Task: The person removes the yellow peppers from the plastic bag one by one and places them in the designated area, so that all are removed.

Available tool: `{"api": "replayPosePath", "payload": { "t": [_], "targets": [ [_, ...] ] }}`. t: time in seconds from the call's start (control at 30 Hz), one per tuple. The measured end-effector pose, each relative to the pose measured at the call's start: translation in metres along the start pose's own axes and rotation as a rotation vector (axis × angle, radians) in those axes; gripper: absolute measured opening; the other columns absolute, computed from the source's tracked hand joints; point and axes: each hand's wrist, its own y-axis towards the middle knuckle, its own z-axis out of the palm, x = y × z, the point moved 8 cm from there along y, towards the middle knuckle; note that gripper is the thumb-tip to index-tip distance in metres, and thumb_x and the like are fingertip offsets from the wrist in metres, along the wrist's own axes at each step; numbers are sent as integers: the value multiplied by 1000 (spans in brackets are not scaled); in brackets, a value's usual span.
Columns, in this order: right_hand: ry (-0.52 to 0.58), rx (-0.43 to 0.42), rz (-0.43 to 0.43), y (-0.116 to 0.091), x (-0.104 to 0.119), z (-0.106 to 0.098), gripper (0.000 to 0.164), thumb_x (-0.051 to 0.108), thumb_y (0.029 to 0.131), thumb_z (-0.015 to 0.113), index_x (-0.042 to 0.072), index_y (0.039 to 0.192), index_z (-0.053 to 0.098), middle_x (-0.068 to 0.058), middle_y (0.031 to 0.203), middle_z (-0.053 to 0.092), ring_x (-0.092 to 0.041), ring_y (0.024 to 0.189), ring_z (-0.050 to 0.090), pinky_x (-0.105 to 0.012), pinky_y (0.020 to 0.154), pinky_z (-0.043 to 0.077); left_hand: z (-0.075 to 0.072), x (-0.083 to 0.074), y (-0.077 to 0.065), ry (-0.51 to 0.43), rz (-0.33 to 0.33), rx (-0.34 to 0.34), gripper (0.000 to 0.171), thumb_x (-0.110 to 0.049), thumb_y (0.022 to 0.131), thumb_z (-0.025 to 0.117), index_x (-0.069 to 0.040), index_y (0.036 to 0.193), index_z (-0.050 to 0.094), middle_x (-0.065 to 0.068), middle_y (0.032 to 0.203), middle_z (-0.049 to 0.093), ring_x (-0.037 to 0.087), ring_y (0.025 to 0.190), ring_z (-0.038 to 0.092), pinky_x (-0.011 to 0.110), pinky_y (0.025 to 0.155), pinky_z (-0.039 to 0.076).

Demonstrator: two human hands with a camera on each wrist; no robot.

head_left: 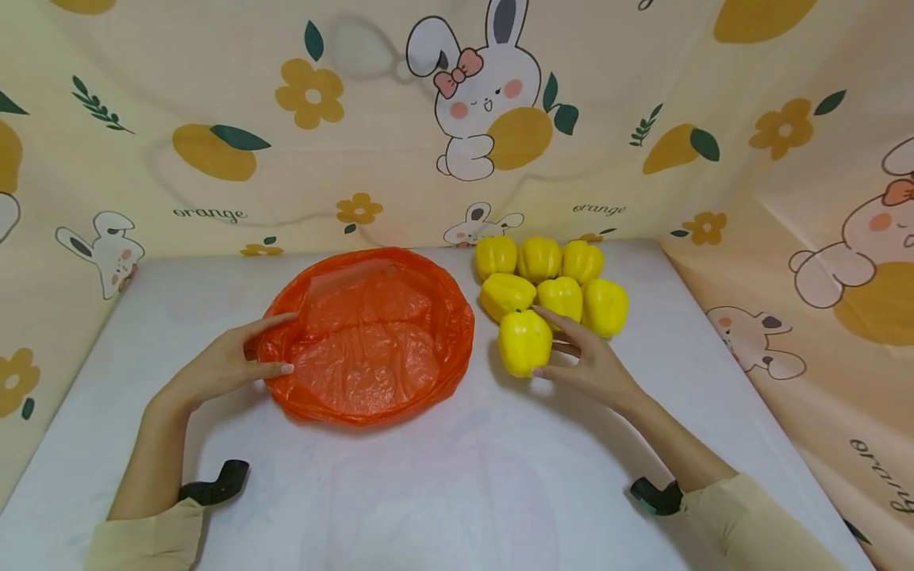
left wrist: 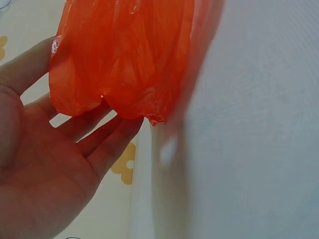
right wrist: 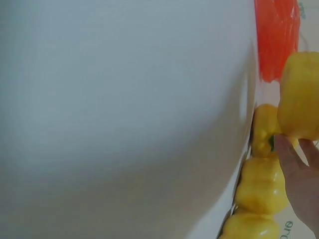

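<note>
My left hand (head_left: 217, 358) is at the left side of an open red plastic bag (head_left: 367, 349), with thumb and index finger over its rim. In the left wrist view the other fingers (left wrist: 107, 137) lie against the bag's edge. My right hand (head_left: 596, 369) grips a yellow bell pepper (head_left: 525, 345) between thumb and fingers, raised off the table, right of the bag. Behind it, several more yellow bell peppers (head_left: 560, 300) stand close together in two rows. The right wrist view catches the held pepper (right wrist: 301, 97) and part of the right hand (right wrist: 301, 184) at its right edge.
A white table (head_left: 428, 492) lies under everything. Patterned cloth (head_left: 628, 79) with rabbits and oranges hangs behind it and along the sides. Black wrist pieces (head_left: 217, 482) sit by both sleeves.
</note>
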Motion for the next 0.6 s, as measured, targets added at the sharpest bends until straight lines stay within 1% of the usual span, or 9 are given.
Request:
{"api": "replayPosePath", "payload": {
  "t": [0.1, 0.17, 0.33, 0.47, 0.53, 0.6],
  "targets": [
    [-8, 6, -13, -4, -3, -2, 84, 13, 80, 84, 16, 152, 42, -5, 152, 45, -30, 128, 52, -44, 103, 48, 0, 1, -1, 4, -4, 4, 75, -31, 91, 73, -13, 154, 37, 24, 153, 34, 43, 137, 33, 68, 105, 35],
    [-12, 4, -6, -6, -6, -3, 83, 13, 80, 84, 14, 152, 41, -7, 150, 46, -31, 127, 52, -47, 102, 48, 0, 2, -1, 5, -5, 4, 74, -31, 91, 74, -13, 153, 37, 24, 153, 35, 43, 137, 33, 68, 105, 34],
    [-44, -21, 24, -11, -12, -5, 83, 15, 80, 84, 17, 151, 42, -8, 146, 47, -32, 124, 53, -49, 101, 48, -1, 0, -1, 14, -6, 4, 75, -32, 91, 73, -14, 153, 37, 23, 152, 36, 42, 135, 35, 67, 104, 37],
    [-66, -40, 40, -12, -14, -5, 83, 11, 80, 84, 12, 151, 42, -12, 145, 44, -34, 122, 54, -52, 99, 49, -1, -1, -1, 14, -6, 4, 75, -32, 91, 73, -14, 153, 37, 23, 152, 36, 42, 135, 36, 67, 104, 37],
    [-72, -50, 35, -12, -11, -5, 84, 6, 79, 84, 7, 151, 41, -16, 145, 42, -37, 121, 54, -55, 98, 49, 0, 0, -2, 16, -12, 4, 75, -33, 91, 73, -14, 153, 37, 24, 152, 36, 42, 135, 35, 67, 104, 37],
    [-73, -56, 23, -12, -2, -5, 83, 2, 78, 83, 3, 150, 41, -20, 145, 41, -40, 121, 54, -57, 96, 49, -1, 0, -2, 15, -16, 3, 75, -33, 91, 73, -14, 153, 37, 24, 153, 36, 43, 135, 35, 67, 104, 37]
  ]
}}
